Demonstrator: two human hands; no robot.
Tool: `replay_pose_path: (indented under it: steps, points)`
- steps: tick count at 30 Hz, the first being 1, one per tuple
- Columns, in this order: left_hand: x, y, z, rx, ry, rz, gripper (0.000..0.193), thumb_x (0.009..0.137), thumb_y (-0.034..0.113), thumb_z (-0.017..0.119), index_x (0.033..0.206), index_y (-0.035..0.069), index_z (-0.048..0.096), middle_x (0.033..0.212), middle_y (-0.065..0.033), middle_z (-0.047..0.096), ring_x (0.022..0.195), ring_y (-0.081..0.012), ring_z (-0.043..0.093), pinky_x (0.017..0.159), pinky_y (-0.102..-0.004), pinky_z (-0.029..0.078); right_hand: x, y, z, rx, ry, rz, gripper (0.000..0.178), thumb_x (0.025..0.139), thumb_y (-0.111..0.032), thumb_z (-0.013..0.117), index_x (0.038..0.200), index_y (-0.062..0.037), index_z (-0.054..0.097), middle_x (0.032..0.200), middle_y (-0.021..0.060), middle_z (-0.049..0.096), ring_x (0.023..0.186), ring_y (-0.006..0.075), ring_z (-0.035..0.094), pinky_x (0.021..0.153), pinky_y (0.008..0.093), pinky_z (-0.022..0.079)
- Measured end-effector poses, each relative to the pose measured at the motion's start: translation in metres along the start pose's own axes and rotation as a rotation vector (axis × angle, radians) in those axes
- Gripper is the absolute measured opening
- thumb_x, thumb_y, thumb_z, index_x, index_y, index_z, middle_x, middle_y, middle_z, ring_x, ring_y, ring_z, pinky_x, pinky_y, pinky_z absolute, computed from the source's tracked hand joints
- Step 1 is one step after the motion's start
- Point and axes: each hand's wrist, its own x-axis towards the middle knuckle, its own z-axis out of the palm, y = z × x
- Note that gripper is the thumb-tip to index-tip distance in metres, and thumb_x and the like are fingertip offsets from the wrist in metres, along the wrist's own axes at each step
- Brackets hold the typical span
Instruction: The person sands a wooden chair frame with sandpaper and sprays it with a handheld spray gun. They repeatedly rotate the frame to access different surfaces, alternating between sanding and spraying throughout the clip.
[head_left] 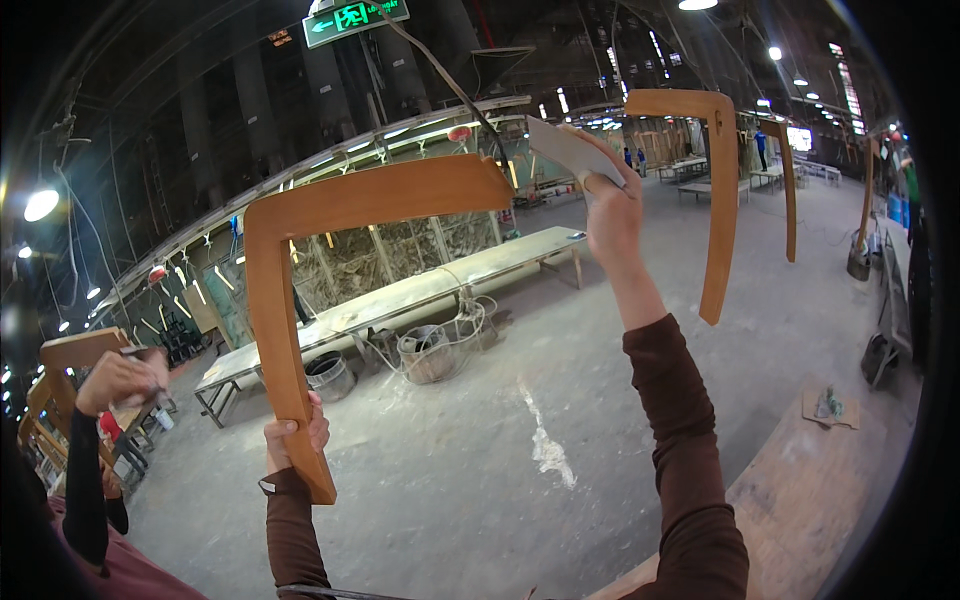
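An L-shaped brown wooden furniture part [275, 300] hangs upright in front of me, its long arm reaching right at the top. My left hand [297, 437] is closed around the lower end of its leg. Raised to the right of the part's far end, my right hand [610, 205] grips a folded grey sheet of sandpaper [572, 155] between thumb and fingers. The sandpaper is apart from the wood, with a gap between them. How the part is hung at its top right end is hard to make out.
Similar wooden parts [722, 200] hang to the right. A co-worker's hand [125, 380] works at another part on the left. Behind stand a long low table [430, 285] and buckets [425, 355]. A wooden board [800, 500] lies at lower right.
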Motion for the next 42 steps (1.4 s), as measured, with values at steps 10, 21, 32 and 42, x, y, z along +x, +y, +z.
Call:
replay_pose_path:
  steps: [10, 21, 32, 42]
  points:
    - [0.021, -0.039, 0.051, 0.237, -0.021, -0.001, 0.057, 0.070, 0.021, 0.069, 0.116, -0.005, 0.047, 0.075, -0.0112, 0.056, 0.059, -0.0210, 0.058, 0.051, -0.0312, 0.046, 0.046, 0.013, 0.081, -1.052, -0.569, -0.220, 0.036, 0.075, -0.004, 0.047, 0.108, 0.0033, 0.061, 0.100, 0.0231, 0.064, 0.096, 0.0388, 0.061, 0.089, 0.0451, 0.047]
    - [0.032, -0.070, 0.095, 0.351, 0.105, 0.048, 0.039, 0.081, 0.013, 0.067, 0.115, -0.002, 0.054, 0.076, -0.0056, 0.061, 0.064, -0.0141, 0.060, 0.062, -0.0287, 0.049, 0.005, -0.002, 0.209, -0.942, -0.951, -0.566, 0.046, 0.068, 0.006, 0.044, 0.110, -0.0001, 0.062, 0.106, 0.0222, 0.062, 0.109, 0.0340, 0.056, 0.095, 0.0413, 0.041]
    - [0.034, -0.095, 0.103, 0.011, 0.072, 0.108, 0.089, 0.083, 0.077, 0.028, 0.117, -0.002, 0.052, 0.092, -0.0114, 0.063, 0.079, -0.0166, 0.063, 0.074, -0.0304, 0.052, -0.109, -0.002, 0.152, -1.275, -1.027, -1.163, 0.035, 0.074, -0.011, 0.056, 0.104, 0.0043, 0.064, 0.113, 0.0132, 0.062, 0.120, 0.0234, 0.050, 0.112, 0.0436, 0.027]
    - [0.057, -0.108, 0.101, -0.275, -0.430, -0.047, 0.100, 0.081, 0.079, 0.030, 0.133, -0.005, 0.041, 0.122, -0.0187, 0.057, 0.111, -0.0245, 0.058, 0.094, -0.0375, 0.046, -0.257, -0.017, 0.051, -1.139, -1.405, -0.891, 0.041, 0.070, -0.014, 0.054, 0.101, 0.0112, 0.063, 0.114, 0.0201, 0.060, 0.118, 0.0315, 0.049, 0.111, 0.0480, 0.027]
